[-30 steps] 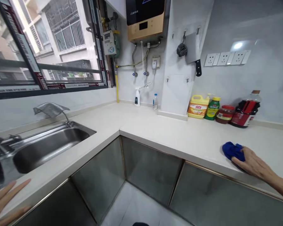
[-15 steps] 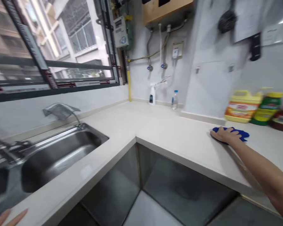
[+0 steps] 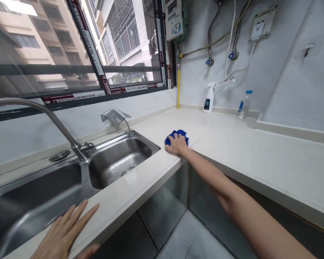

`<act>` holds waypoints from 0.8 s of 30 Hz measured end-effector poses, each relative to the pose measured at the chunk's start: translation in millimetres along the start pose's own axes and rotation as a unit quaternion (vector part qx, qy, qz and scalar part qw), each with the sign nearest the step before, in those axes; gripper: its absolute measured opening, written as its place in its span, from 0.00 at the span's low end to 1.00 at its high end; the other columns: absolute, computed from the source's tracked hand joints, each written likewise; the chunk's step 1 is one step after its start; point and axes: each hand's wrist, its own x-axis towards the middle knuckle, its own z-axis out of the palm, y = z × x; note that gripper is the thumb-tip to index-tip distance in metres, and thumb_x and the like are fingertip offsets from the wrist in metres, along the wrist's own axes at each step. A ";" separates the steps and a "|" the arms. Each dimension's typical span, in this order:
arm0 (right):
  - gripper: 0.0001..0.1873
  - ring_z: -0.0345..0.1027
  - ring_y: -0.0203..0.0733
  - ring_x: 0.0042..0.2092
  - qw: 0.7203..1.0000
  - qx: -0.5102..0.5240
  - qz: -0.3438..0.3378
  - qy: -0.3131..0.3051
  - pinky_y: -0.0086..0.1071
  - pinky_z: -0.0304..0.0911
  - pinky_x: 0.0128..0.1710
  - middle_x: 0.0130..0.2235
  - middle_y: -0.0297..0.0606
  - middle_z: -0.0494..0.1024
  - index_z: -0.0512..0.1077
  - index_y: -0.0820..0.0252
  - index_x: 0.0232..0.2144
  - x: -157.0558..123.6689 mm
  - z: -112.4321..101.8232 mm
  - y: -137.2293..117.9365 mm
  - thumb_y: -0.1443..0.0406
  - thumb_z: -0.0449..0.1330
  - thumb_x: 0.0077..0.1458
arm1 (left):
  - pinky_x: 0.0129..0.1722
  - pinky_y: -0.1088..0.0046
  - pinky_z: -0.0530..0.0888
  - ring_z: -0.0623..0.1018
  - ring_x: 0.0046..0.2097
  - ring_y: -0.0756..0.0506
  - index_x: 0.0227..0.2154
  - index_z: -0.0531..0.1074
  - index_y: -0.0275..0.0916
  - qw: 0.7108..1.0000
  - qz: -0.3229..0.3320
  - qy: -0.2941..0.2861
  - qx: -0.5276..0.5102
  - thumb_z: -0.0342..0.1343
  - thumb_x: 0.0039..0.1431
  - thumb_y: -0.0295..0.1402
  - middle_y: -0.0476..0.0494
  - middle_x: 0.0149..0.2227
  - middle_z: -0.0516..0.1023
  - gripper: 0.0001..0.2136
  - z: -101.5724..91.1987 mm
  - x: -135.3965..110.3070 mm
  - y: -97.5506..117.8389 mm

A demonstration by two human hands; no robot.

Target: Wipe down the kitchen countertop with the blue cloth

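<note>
Stretched across the corner of the white countertop (image 3: pixel 226 144), my right hand (image 3: pixel 177 144) presses a bunched blue cloth (image 3: pixel 179 132) flat against the surface, close to the sink's right end. The cloth shows beyond and between its fingers. My left hand (image 3: pixel 63 233) lies spread on the counter's front strip, beside the sink, with nothing in it. Left of the right hand is the double stainless steel sink (image 3: pixel 85 176), with a curved faucet (image 3: pixel 56 122) between its basins.
A small tap wrapped in grey plastic (image 3: pixel 115 117) stands at the sink's back corner. Along the back wall are a white spray bottle (image 3: pixel 209 99), a clear bottle with a blue cap (image 3: pixel 244 104) and a yellow pipe (image 3: pixel 178 86). Cabinet fronts (image 3: pixel 164 198) drop below the counter edge.
My right hand has carried the blue cloth leftward over the counter, from near the detergent bottles to beside the sink. The view has turned left, and more of my left hand shows.
</note>
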 end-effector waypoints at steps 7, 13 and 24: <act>0.37 0.47 0.73 0.70 0.983 0.088 -0.158 -0.001 0.64 0.38 0.68 0.67 0.60 0.60 0.67 0.67 0.60 -100.3 21.5 -153.7 0.46 0.57 0.59 | 0.70 0.44 0.61 0.60 0.71 0.29 0.69 0.60 0.35 0.996 -0.022 -0.079 0.035 0.52 0.54 0.61 0.34 0.71 0.60 0.46 -25.6 15.9 24.0; 0.35 0.47 0.69 0.71 0.961 0.141 -0.237 0.002 0.63 0.42 0.68 0.70 0.54 0.58 0.67 0.58 0.62 -171.8 33.9 -218.4 0.49 0.61 0.56 | 0.68 0.49 0.65 0.64 0.69 0.27 0.66 0.60 0.18 0.997 -0.052 -0.045 0.037 0.54 0.51 0.60 0.17 0.69 0.59 0.51 -27.5 15.1 31.9; 0.31 0.53 0.54 0.69 0.978 0.102 -0.149 0.099 0.48 0.48 0.70 0.69 0.52 0.63 0.66 0.62 0.65 -134.2 27.1 -49.6 0.57 0.56 0.63 | 0.72 0.45 0.56 0.55 0.73 0.30 0.70 0.56 0.28 0.987 -0.077 -0.129 0.059 0.54 0.55 0.59 0.30 0.72 0.53 0.48 -55.7 -30.9 13.5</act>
